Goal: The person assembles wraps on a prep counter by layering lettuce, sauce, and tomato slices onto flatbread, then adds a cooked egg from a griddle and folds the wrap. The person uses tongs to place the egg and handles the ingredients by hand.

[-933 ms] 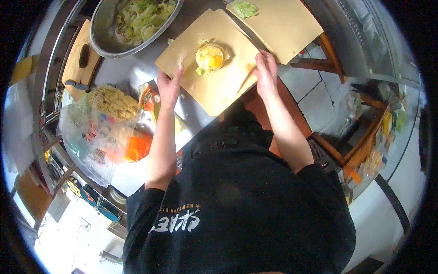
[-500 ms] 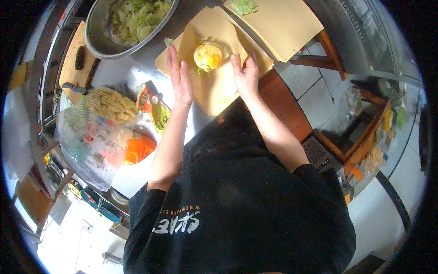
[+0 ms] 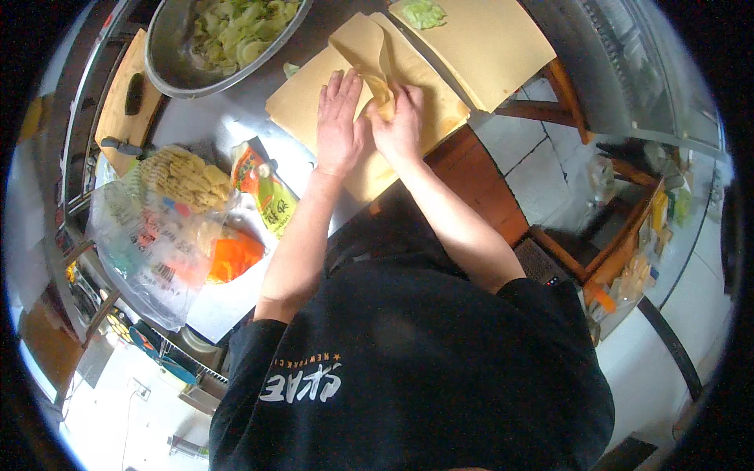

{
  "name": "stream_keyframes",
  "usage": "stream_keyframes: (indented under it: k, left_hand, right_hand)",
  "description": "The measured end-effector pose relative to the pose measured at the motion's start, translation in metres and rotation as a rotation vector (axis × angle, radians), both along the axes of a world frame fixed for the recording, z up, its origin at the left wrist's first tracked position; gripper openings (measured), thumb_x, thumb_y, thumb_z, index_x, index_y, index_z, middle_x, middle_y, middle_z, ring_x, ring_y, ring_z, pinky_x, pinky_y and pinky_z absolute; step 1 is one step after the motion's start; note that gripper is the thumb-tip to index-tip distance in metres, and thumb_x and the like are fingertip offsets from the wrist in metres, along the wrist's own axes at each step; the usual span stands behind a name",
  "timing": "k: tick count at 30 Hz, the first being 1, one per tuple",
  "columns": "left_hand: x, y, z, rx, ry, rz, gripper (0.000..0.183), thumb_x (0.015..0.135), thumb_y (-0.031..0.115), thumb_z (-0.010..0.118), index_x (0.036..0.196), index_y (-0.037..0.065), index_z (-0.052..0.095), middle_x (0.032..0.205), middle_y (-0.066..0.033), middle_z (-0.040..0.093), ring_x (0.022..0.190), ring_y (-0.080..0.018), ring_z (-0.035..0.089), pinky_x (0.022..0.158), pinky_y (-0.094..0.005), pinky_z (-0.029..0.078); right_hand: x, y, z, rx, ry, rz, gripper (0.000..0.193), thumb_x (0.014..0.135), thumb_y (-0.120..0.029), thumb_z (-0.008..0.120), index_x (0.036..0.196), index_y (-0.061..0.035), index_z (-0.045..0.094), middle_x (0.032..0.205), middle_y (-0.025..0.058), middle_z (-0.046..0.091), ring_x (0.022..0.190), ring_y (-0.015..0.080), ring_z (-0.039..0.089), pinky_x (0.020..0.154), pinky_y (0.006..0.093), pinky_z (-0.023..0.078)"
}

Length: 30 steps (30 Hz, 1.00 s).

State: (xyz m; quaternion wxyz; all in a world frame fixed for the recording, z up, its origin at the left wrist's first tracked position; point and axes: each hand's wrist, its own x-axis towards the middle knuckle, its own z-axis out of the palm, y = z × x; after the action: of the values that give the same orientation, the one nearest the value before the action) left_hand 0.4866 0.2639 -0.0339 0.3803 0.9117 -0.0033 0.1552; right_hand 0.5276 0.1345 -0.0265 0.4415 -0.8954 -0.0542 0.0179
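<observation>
A sheet of brown wrapping paper (image 3: 360, 41) is folded up and inward between my hands, on top of a stack of brown paper sheets (image 3: 375, 177). My left hand (image 3: 339, 125) lies flat against the paper's left side, fingers stretched out. On the other side, my right hand (image 3: 399, 125) has its fingers curled round the folded paper, holding it. The round, yellow-topped food seen earlier on the sheet is hidden under the fold and my hands.
A metal bowl of cut lettuce (image 3: 163, 80) stands at far left, by a wooden board (image 3: 118, 106) with a knife (image 3: 121, 147). Nearer are a bag of yellow patties or buns (image 3: 184, 179) and a green-and-orange packet (image 3: 267, 192). More brown sheets (image 3: 495, 55) bear a lettuce leaf (image 3: 424, 13).
Both hands have come inward from the sheet's sides. The paper is folded over the round food, which no longer shows. My right hand has closed on the paper.
</observation>
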Motion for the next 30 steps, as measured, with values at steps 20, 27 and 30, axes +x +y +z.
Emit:
stream_keyframes:
  k: [20, 27, 30]
  left_hand:
    - [0.002, -0.035, 0.005, -0.482, 0.014, 0.144, 0.058, 0.114, 0.036, 0.038, 0.16, 0.002, 0.048, 0.167, -0.0191, 0.046, 0.16, -0.0399, 0.031, 0.133, -0.0548, 0.015]
    - [0.003, -0.056, 0.002, -0.692, 0.054, 0.352, 0.071, 0.107, 0.011, 0.058, 0.17, 0.008, 0.025, 0.171, -0.0188, 0.039, 0.159, -0.0369, 0.034, 0.131, -0.0411, 0.028]
    - [0.004, -0.063, -0.006, -0.9, 0.027, 0.36, 0.081, 0.107, 0.009, 0.061, 0.172, 0.006, 0.013, 0.177, -0.0159, 0.027, 0.161, -0.0345, 0.031, 0.131, -0.0429, 0.029]
  right_hand:
    - [0.002, 0.003, 0.02, 0.602, 0.221, 0.155, 0.053, 0.116, -0.035, 0.042, 0.16, -0.0053, 0.05, 0.165, 0.016, 0.05, 0.157, 0.0262, 0.038, 0.129, 0.0399, 0.028]
    - [0.007, 0.004, 0.038, 0.595, 0.357, 0.07, 0.056, 0.117, -0.042, 0.037, 0.164, -0.0105, 0.046, 0.164, 0.0163, 0.051, 0.154, 0.0258, 0.043, 0.127, 0.0391, 0.03]
    - [0.005, 0.017, 0.034, 0.397, 0.301, 0.074, 0.06, 0.116, -0.04, 0.036, 0.16, -0.0003, 0.045, 0.162, 0.0261, 0.048, 0.156, 0.0341, 0.039, 0.13, 0.0427, 0.026]
